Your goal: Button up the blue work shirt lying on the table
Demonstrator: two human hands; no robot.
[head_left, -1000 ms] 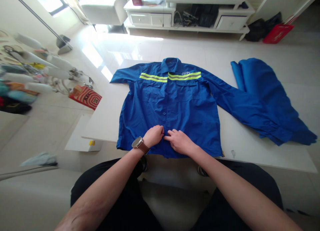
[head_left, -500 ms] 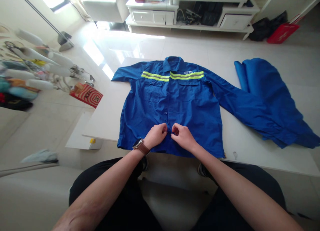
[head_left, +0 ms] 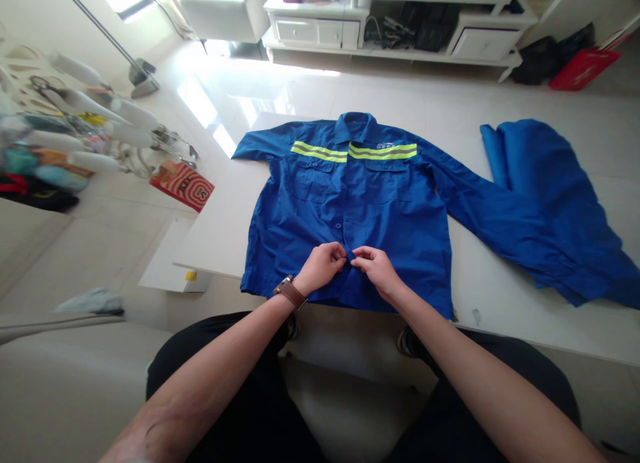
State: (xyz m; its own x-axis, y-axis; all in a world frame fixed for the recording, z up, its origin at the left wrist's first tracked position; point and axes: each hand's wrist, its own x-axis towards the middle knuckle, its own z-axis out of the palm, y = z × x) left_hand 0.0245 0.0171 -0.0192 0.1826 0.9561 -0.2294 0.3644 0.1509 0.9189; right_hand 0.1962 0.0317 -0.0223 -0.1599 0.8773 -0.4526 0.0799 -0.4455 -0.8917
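Taking the middle of the blue shirt [head_left: 400, 219] as the clock's centre, the wearer's dark-trousered legs [head_left: 210, 363] are nearest, at five and seven o'clock. At six, two bare hands meet over the lower front opening [head_left: 345, 206]. The left hand [head_left: 321, 264], with a watch [head_left: 291, 292] on its wrist, curls its fingers closed on the cloth; the right hand [head_left: 379, 268] pinches the edge between thumb and fingertips. Whether a button sits between them is hidden. The shirt lies face up on a white worktop [head_left: 215, 243], a button [head_left: 339, 226] showing just above the hands and the collar [head_left: 356, 128] at twelve. The step in hand seems to be buttoning the lower front; the next move likely calls for steadying one edge while working the other over it. Bunched blue cloth [head_left: 555, 166] lies at three, beyond the long sleeve [head_left: 487, 203].
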